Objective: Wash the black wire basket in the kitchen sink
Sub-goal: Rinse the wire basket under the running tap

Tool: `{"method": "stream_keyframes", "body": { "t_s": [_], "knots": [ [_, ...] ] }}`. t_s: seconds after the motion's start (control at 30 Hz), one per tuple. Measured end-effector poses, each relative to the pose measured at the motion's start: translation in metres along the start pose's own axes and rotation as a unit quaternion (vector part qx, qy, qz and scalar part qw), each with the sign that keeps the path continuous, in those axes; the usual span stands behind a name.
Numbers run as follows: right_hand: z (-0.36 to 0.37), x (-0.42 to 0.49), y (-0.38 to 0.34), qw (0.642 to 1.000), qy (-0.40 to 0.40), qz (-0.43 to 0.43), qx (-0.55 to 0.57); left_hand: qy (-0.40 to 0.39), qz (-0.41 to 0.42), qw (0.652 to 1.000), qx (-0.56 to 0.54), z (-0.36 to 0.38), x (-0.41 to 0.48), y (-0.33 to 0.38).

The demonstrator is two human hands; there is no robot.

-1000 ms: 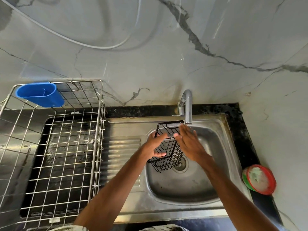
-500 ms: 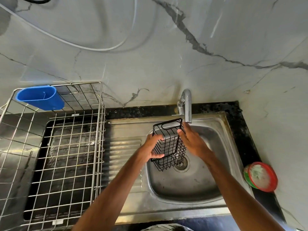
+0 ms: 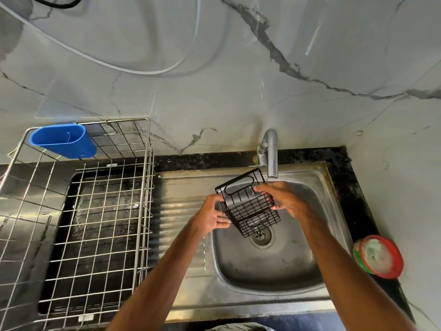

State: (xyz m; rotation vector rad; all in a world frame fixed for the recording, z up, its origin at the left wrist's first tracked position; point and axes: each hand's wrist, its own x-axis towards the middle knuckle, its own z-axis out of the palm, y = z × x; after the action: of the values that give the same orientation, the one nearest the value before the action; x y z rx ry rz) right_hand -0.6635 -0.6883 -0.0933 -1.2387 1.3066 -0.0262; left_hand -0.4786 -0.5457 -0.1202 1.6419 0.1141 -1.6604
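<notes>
The black wire basket (image 3: 248,206) hangs tilted over the steel sink (image 3: 269,266), just below the tap spout (image 3: 272,151). Its open side faces up and towards me. My left hand (image 3: 212,215) grips the basket's left wall from the outside. My right hand (image 3: 284,199) holds the right rim, fingers curled over the wires. The drain (image 3: 261,236) shows under the basket's lower corner. I cannot tell whether water is running.
A steel wire dish rack (image 3: 95,223) stands on the left counter, with a blue plastic holder (image 3: 64,142) hooked on its back rim. A round red and green tub (image 3: 378,256) sits on the black counter edge right of the sink.
The basket has been turned from standing nearly upright to a tilt with its opening towards me. Both hands shifted with it and stayed on its sides.
</notes>
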Motion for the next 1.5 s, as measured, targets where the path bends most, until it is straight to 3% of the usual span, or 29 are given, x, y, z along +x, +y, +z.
{"method": "stream_keyframes", "body": {
  "t_s": [0.13,0.27,0.73,1.0,1.13,1.27,1.4,1.5],
  "knots": [
    [0.006,-0.009,-0.005,0.989,0.085,-0.021,-0.121,0.077,0.091,0.990,0.081,0.015,-0.005,0.006],
    [0.013,-0.011,0.000,0.971,0.175,-0.058,-0.153,0.081,0.144,0.977,0.137,0.044,-0.009,0.020],
    [0.026,-0.020,0.005,0.938,0.216,-0.121,-0.243,-0.005,0.011,0.986,0.164,0.077,0.002,0.027],
    [0.033,-0.032,0.018,0.924,0.243,-0.148,-0.256,-0.014,0.034,0.990,0.134,0.066,0.017,0.012],
    [0.031,-0.036,0.023,0.926,0.222,-0.159,-0.262,0.017,0.078,0.988,0.129,0.062,0.014,0.012],
    [0.025,-0.041,0.022,0.907,0.228,-0.229,-0.271,0.019,0.061,0.986,0.157,0.055,0.013,0.009],
    [0.036,-0.039,0.019,0.915,0.082,-0.267,-0.292,0.032,0.051,0.975,0.215,0.058,0.016,0.007],
    [0.045,-0.034,0.025,0.895,0.043,-0.275,-0.348,0.045,0.047,0.966,0.250,0.056,0.021,0.005]
  ]
}}
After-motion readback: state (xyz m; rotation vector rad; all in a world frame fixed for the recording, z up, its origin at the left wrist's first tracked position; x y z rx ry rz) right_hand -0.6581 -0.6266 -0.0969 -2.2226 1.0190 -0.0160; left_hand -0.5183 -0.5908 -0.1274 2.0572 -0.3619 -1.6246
